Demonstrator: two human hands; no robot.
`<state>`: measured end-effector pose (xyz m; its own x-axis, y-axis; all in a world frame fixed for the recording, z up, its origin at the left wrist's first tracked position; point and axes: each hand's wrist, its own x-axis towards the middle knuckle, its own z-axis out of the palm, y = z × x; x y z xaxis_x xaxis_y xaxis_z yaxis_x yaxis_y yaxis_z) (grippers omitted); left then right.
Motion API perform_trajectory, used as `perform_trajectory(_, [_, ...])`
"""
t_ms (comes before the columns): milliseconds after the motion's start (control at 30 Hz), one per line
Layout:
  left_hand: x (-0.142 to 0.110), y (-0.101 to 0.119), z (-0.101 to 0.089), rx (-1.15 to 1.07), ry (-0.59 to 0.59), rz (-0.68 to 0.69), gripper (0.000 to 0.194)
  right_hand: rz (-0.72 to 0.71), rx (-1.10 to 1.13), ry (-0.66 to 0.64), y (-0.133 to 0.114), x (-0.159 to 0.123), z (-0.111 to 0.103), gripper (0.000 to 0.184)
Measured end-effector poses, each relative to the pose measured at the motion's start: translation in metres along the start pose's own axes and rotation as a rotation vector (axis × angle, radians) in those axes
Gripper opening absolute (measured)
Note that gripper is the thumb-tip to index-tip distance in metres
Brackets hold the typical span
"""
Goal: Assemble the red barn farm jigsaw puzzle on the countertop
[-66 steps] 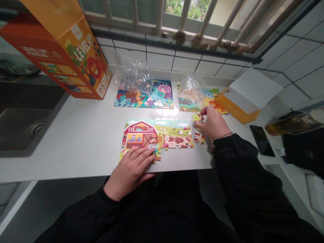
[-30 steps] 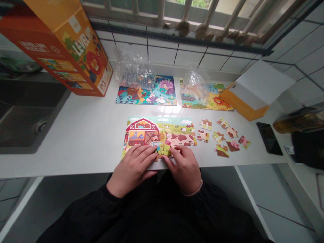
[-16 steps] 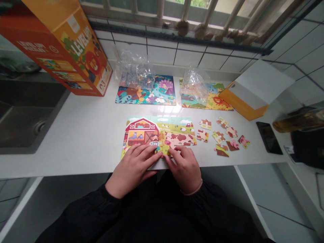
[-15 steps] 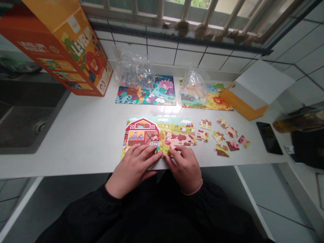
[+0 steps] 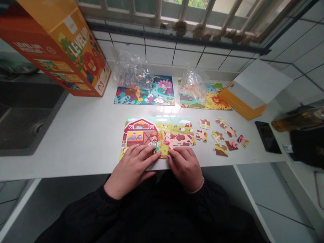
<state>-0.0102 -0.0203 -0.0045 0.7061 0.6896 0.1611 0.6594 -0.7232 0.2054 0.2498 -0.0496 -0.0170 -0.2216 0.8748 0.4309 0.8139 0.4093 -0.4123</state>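
Nearest the middle, the right hand (image 5: 186, 165) is being held at the near edge of the farm puzzle (image 5: 160, 130), thumb and forefinger being brought close together beside a yellow-green piece (image 5: 165, 151); whether that piece is being pinched cannot be told. To its left, the left hand (image 5: 133, 170) is being laid flat, fingers side by side, over the puzzle's near left part, which is being hidden beneath it. The puzzle itself is being spread on the near side of the white counter (image 5: 81, 135), and good headway is being shown: barn, sky, sheep and most of the cow are being seen joined up. A gap is being left at the near right, below the cow, where knobbed edges are being exposed. Just to the right, eight loose pieces (image 5: 217, 136) are being left unjoined, cow patches and pink pigs being shown among them. Farther right, a phone (image 5: 268, 136) is being passed by. On the far side, a blue picture board (image 5: 154, 96) and a lion board (image 5: 216, 100) are being partly covered by clear plastic bags (image 5: 193, 84), while at far left the orange box (image 5: 83, 50) is being kept upright.
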Motion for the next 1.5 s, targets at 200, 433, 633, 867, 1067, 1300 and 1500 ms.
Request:
perform_trajectory(200, [0.000,-0.001,0.001,-0.001,0.000,0.006,0.066,-0.047,0.089,-0.045,0.011,0.007,-0.016,0.017])
perform_trajectory(433, [-0.001,-0.003,0.002,-0.021,0.029,0.008,0.066,0.145,-0.166,0.094,0.067,0.014,-0.051,0.028])
perform_trajectory(633, [-0.001,-0.003,0.001,-0.033,0.036,0.011,0.064,0.201,-0.241,-0.052,0.119,0.006,-0.063,0.039])
perform_trajectory(867, [-0.001,-0.003,0.002,-0.014,0.050,0.020,0.062,0.173,-0.211,-0.119,0.125,0.006,-0.073,0.030])
perform_trajectory(1067, [-0.001,-0.002,0.001,-0.002,0.069,0.009,0.060,0.085,-0.190,-0.086,0.117,0.005,-0.077,0.019])
perform_trajectory(1300, [-0.001,-0.002,0.001,-0.009,0.069,-0.006,0.060,0.140,-0.165,-0.054,0.117,-0.003,-0.073,0.021])
perform_trajectory(1500, [-0.001,-0.002,0.001,-0.007,0.070,0.010,0.061,0.135,-0.127,-0.115,0.122,-0.012,-0.080,0.030])
